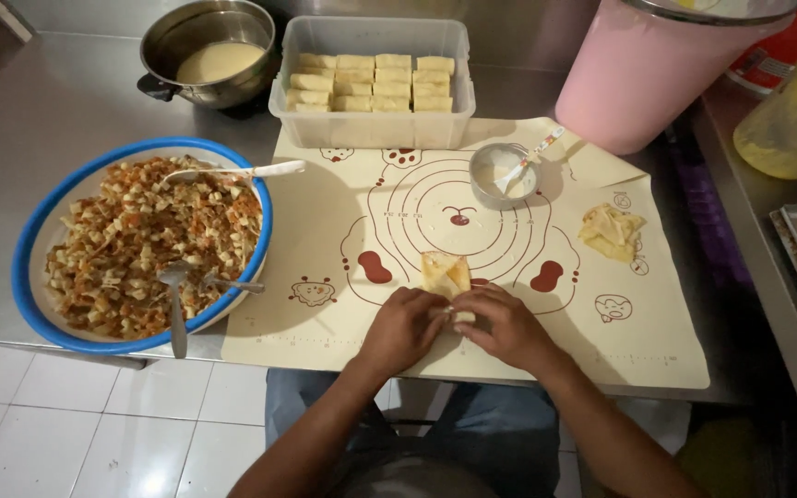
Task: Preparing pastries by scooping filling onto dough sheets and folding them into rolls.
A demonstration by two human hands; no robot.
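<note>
1. Both hands meet at six o'clock on the cream silicone mat: the left hand and right hand pinch a thin, pale wrapper between their fingers, folding it.
2. At nine o'clock, a blue-rimmed bowl holds a diced, crumbly filling (two spoons rest in it).
3. At twelve o'clock, a clear plastic tub holds neat rolls on the steel tabletop.
</note>
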